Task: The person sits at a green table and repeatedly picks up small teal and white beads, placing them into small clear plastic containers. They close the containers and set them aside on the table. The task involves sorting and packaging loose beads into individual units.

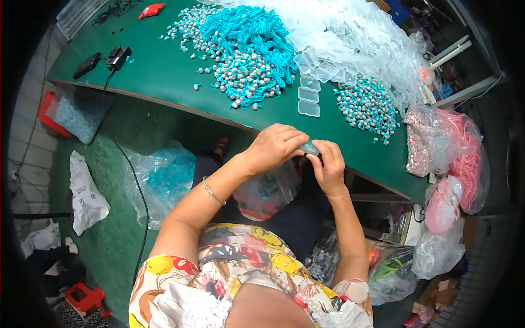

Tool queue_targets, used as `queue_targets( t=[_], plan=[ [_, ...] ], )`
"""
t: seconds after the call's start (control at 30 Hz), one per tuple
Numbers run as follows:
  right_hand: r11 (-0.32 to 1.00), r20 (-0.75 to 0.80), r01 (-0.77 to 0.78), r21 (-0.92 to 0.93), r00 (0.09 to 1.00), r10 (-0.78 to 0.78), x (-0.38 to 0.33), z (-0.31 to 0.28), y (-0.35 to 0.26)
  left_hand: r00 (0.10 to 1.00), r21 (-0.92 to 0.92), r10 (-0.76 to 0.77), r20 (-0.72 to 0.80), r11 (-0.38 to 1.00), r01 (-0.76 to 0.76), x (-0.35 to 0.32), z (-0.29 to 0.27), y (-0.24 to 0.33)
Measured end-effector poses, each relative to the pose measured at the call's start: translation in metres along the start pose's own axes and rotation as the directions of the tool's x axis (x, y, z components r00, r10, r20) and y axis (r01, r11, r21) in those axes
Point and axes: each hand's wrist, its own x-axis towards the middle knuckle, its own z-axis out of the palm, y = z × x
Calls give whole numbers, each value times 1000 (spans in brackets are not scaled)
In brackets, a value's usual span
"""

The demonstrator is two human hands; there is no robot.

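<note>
Just off the table's near edge, my two hands hold a small clear plastic case (309,148) between them, with something blue-grey showing in it. My left hand (278,145) grips its left end with bent fingers. The thumb and fingers of my right hand (328,168) pinch the other end. Beyond them, several clear cases (308,95) lie in a row on the green table (180,82). To their right is a pile of small turquoise and grey pieces (367,106). Left of the row lies a heap of turquoise cords (249,33) with small grey-and-turquoise pieces (246,76) at its front.
A large mound of clear plastic cases (350,33) covers the back right. Bags of pink cord (462,147) hang by the right edge. A black device (118,56) trails a cable at the left. Plastic bags (158,175) and a red stool (86,299) stand on the floor.
</note>
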Motion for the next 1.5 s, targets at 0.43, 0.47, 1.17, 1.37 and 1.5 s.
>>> queue_targets(
  t=[0.43, 0.47, 1.17, 1.37, 1.5],
  plan=[
    [942, 177, -165, 294, 977, 116, 34, -24, -13, 956, -335, -288, 53, 897, 289, -17, -14, 26],
    [948, 123, -168, 269, 983, 139, 41, -25, -8, 942, -356, -329, 71, 873, 332, -24, -6, 25],
    [988, 19, -91, -125, 995, 94, 48, 23, 32, 446, 220, -470, 762, 835, 504, -194, 166, -12],
    [988, 28, -93, -124, 995, 97, 46, 23, 30, 898, -168, -302, 320, 915, 368, -106, 73, 14],
    [986, 38, -92, -136, 994, 98, 47, 23, 27, 961, 60, -218, -173, 971, 231, -39, -24, 14]
  ],
)
